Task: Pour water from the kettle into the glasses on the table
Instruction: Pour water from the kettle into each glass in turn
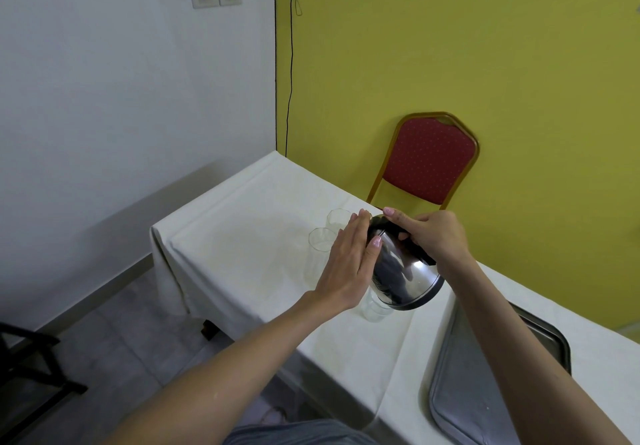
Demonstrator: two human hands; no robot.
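Observation:
A shiny steel kettle with a black handle and lid is held in the air, tipped away from me toward the glasses. My right hand grips its black handle. My left hand lies flat against the kettle's left side, fingers straight and together. Three clear glasses stand on the white tablecloth: one far glass, one nearer glass partly behind my left hand, and one glass right under the kettle's base. The spout is hidden behind my left hand, so no water stream is visible.
The table has a white cloth and its left edge drops to the tiled floor. A metal tray lies at the near right. A red chair stands against the yellow wall behind the table. Black furniture legs stand at the lower left.

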